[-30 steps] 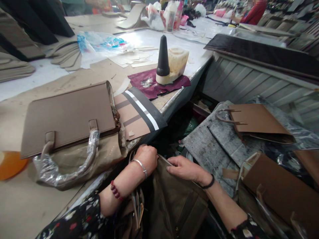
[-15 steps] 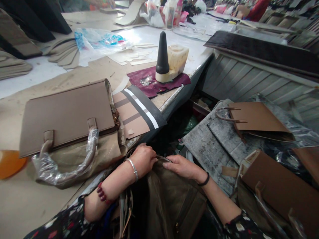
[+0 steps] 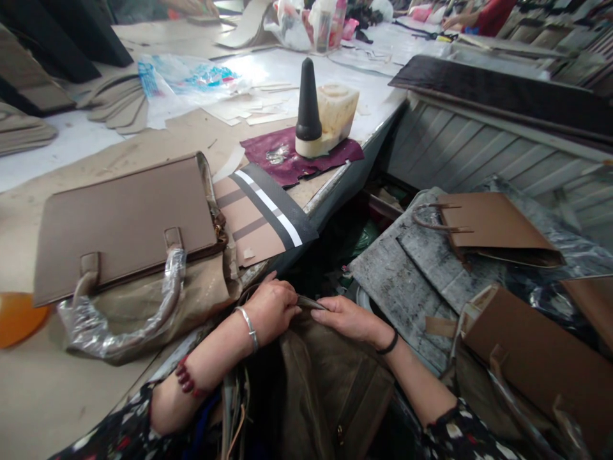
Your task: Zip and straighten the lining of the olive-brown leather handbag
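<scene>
My left hand (image 3: 272,311), with a silver bangle on its wrist, pinches the top edge of an olive-brown fabric bag lining (image 3: 318,364). A short stretch of that edge runs across to my right hand (image 3: 348,317), whose thumb lies on top and whose fingers are partly hidden beneath. The lining hangs down towards my lap and has a zip pocket with a small metal pull low on it. On the table to the left lies a taupe handbag (image 3: 127,227), its handles wrapped in clear plastic.
A black cone-topped bottle (image 3: 309,105) and a stained plastic container (image 3: 341,112) stand on a maroon scrap (image 3: 261,150) near the table edge. Brown handbags (image 3: 500,227) lie on a grey padded surface (image 3: 383,262) at right. Another person's red sleeve (image 3: 495,18) shows far back.
The view has shifted slightly. Both hands stay on the lining's edge, and the left fingers have changed position a little, with the edge showing more between the hands.
</scene>
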Demonstrator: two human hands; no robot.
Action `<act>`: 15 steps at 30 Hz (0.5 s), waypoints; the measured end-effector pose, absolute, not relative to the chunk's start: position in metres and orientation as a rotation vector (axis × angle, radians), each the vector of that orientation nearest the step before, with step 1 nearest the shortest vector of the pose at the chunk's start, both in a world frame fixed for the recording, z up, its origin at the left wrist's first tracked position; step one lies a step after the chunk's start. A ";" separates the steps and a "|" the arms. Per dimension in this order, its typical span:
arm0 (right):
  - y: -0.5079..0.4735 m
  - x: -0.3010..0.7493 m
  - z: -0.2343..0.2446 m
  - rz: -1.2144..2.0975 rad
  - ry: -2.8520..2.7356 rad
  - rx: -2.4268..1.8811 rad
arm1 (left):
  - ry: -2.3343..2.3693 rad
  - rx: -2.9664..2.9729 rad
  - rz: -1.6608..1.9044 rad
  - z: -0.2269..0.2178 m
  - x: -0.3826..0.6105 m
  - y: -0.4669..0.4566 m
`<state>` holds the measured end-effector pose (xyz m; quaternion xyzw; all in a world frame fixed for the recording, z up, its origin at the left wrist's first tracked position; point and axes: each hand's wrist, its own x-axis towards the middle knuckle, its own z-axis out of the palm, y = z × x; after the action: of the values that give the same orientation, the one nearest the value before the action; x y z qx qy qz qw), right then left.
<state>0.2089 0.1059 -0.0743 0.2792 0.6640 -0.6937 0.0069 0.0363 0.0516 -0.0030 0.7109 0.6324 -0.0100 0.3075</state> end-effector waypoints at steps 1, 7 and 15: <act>0.106 0.209 -0.073 -2.159 2.079 0.882 | 1.687 1.879 -0.030 -0.004 0.036 0.052; 0.103 0.208 -0.069 -2.225 1.975 0.876 | 1.756 1.864 -0.059 -0.007 0.037 0.053; 0.102 0.210 -0.075 -2.293 1.882 0.879 | 1.789 1.879 -0.102 -0.010 0.038 0.058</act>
<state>0.2102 0.1020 -0.0749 0.2842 0.6082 -0.7408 0.0238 0.0383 0.0577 -0.0097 0.6969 0.6635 -0.0378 0.2694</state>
